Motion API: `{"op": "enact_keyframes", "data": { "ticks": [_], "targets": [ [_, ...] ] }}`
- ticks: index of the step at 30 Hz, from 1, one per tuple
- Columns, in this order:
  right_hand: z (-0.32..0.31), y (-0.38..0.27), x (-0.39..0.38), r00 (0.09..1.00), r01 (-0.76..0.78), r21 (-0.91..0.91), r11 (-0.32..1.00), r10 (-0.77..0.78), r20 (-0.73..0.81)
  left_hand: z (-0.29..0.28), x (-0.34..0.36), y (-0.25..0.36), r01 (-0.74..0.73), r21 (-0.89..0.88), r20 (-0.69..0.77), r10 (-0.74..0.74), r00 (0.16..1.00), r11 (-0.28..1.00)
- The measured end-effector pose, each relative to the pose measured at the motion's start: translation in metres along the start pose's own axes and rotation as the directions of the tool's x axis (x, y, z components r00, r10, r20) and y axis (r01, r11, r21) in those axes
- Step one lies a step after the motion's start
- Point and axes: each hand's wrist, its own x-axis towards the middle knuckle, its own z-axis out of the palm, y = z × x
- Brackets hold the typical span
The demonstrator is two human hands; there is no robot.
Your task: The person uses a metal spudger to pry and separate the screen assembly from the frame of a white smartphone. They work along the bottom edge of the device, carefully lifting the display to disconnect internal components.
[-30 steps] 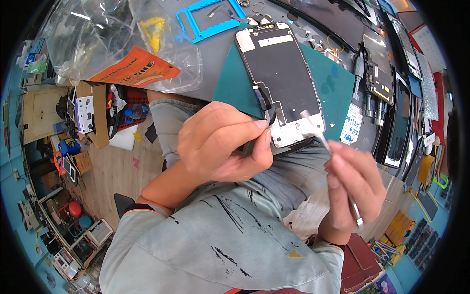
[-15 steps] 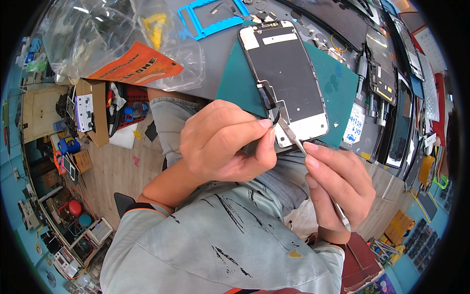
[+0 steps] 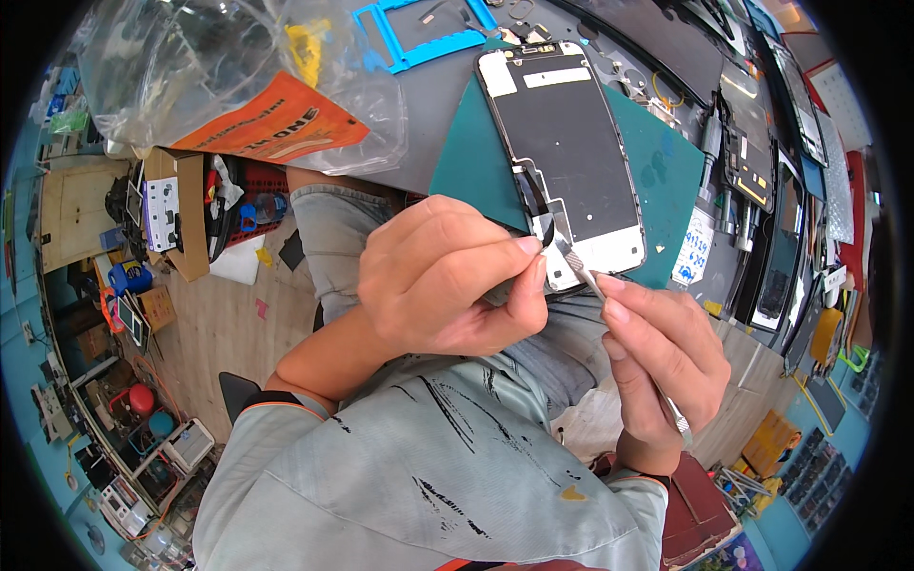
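Observation:
A phone screen assembly (image 3: pixel 576 157), dark with a white lower band, lies back side up on a green mat (image 3: pixel 471 176). My left hand (image 3: pixel 447 281) is closed in a pinch on the end of a thin black strip (image 3: pixel 535 197), which curls up from the screen's lower left edge. In my right hand (image 3: pixel 671 357) is a slim metal pry tool (image 3: pixel 586 274) with a knurled grip, held like a pen. Its flat tip is beside the strip, over the screen's lower part; whether it touches is hard to tell.
A clear plastic bag (image 3: pixel 238 71) with an orange label and a blue frame (image 3: pixel 428 57) lie at the far left. Small parts (image 3: pixel 647 90) are scattered beyond the mat. More phone screens (image 3: pixel 776 257) and parts line the right side.
The screen, mat and bag appear slightly farther right in the picture. Both hands keep their grips, and the tool's tip stays close to the black strip.

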Motion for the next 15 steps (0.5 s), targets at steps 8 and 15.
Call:
{"op": "enact_keyframes", "data": {
  "ticks": [8,15],
  "targets": [
    [0.0009,0.0005,-0.0006,1.000,-0.004,-0.004,1.000,0.004,-0.003,0.0002,-0.0015,-0.0004,0.000,0.006,-0.001,0.000,1.000,1.000],
    [0.0004,-0.0034,0.0035,0.999,0.049,-0.089,0.995,-0.049,-0.001,0.0008,-0.0017,-0.0010,-0.002,0.000,-0.008,0.002,1.000,1.000]
  ]
}}
